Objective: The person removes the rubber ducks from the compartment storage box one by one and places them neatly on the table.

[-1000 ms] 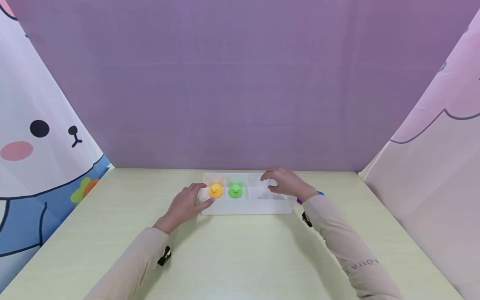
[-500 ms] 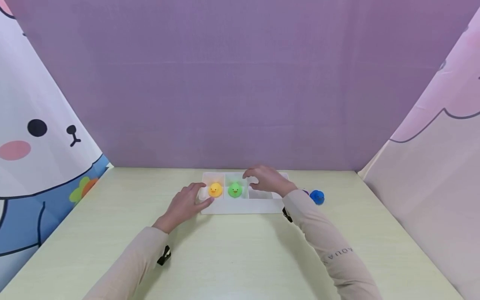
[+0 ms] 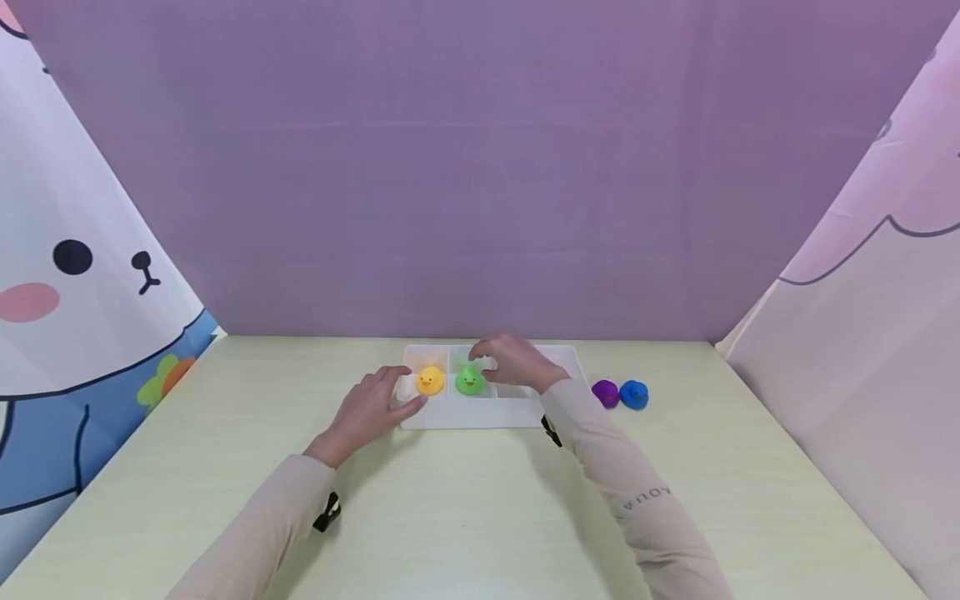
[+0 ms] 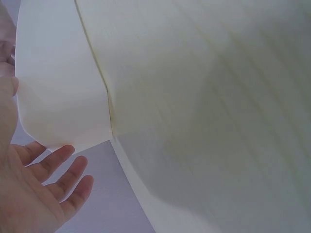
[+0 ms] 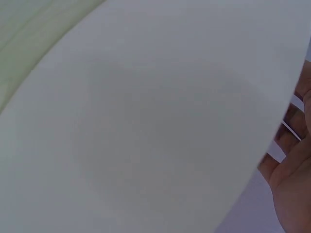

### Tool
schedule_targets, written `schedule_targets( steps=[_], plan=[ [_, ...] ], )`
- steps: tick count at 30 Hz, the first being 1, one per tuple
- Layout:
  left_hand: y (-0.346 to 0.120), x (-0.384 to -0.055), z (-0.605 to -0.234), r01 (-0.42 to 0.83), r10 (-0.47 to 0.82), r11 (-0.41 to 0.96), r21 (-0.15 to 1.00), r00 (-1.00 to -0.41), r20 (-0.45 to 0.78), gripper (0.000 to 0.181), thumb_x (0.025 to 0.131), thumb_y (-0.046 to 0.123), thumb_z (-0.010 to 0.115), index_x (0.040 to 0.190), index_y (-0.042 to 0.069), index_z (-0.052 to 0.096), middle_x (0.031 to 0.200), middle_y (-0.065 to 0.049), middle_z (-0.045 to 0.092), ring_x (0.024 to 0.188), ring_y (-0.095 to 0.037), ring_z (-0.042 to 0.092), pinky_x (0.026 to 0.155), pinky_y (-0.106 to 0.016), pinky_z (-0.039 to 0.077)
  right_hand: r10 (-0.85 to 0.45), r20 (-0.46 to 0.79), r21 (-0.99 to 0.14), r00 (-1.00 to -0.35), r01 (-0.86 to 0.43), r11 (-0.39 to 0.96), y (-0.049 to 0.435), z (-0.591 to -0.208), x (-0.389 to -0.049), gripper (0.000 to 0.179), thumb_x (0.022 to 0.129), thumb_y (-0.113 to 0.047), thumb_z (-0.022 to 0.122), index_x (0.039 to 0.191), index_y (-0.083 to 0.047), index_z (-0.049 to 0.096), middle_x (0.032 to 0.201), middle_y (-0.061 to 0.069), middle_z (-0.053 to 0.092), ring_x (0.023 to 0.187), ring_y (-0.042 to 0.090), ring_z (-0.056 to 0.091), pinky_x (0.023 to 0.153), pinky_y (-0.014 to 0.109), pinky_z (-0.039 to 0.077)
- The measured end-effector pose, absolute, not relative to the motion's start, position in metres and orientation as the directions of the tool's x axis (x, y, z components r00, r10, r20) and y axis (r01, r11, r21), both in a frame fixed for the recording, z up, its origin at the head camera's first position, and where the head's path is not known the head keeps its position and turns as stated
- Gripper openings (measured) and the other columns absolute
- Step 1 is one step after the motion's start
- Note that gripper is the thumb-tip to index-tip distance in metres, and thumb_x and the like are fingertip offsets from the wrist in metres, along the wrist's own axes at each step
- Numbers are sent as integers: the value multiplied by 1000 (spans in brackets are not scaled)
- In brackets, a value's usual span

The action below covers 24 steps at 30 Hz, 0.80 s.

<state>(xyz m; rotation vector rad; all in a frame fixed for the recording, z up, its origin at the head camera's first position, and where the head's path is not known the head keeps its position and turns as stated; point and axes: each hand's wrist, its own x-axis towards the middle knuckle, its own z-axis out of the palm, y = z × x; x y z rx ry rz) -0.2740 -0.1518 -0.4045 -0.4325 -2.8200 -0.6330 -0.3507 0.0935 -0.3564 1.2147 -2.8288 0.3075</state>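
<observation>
In the head view a long white divided box [image 3: 465, 414] stands at the back middle of the table. A yellow toy duck [image 3: 430, 381] sits in its leftmost compartment, and a green toy duck [image 3: 468, 382] in the one beside it. My left hand [image 3: 371, 410] rests at the box's left end, thumb at the front rim, fingers loosely spread past the corner in the left wrist view. Over the box reaches my right hand [image 3: 517, 362], thumb and fingertips apart, right at the green duck. In the right wrist view the box's wall [image 5: 146, 121] hides parts of the fingers.
A purple toy duck [image 3: 606, 393] and a blue toy duck [image 3: 634, 395] lie side by side on the table, right of the box. Behind the table [image 3: 465, 517] hangs a purple cloth [image 3: 465, 183]. Printed curtains [image 3: 97, 350] flank it.
My right hand has moved left along the box, from its right-hand compartments to the green duck. This uncovers the purple and blue ducks. The left hand stays at the box's end.
</observation>
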Motion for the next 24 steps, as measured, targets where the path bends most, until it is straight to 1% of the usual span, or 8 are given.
schedule_targets(
  steps=[5, 9, 14, 24],
  plan=[
    [-151, -274, -404, 318, 227, 866, 386, -937, 264, 64, 84, 53, 55, 126, 6, 49, 125, -16, 54, 105, -34, 54, 88, -51, 44, -704, 120, -133, -700, -714, 687, 89, -364, -354, 29, 79, -7, 69, 107, -12, 67, 109, 1, 65, 102, 18, 58, 87, 31, 47],
    [-151, -274, -403, 313, 225, 868, 386, -940, 257, 64, 83, 54, 56, 126, 6, 49, 126, -16, 54, 106, -34, 54, 88, -50, 44, -681, 66, -151, -729, -682, 716, 85, -367, -357, 30, 79, -8, 69, 109, -14, 66, 112, -1, 64, 103, 16, 57, 88, 30, 47],
    [-151, -274, -404, 321, 229, 867, 381, -936, 269, 64, 83, 53, 56, 126, 6, 50, 125, -16, 54, 105, -35, 54, 88, -50, 44, -663, 36, -170, -747, -659, 733, 80, -370, -359, 34, 77, -5, 70, 109, -15, 66, 112, -1, 63, 103, 16, 58, 89, 31, 46],
    [-152, -275, -406, 342, 236, 858, 382, -925, 298, 63, 83, 53, 57, 125, 6, 50, 124, -15, 55, 103, -35, 55, 86, -50, 44, -670, 13, -171, -742, -662, 729, 73, -373, -360, 37, 75, 1, 69, 109, -15, 67, 112, -2, 64, 106, 15, 57, 90, 31, 46]
  ],
)
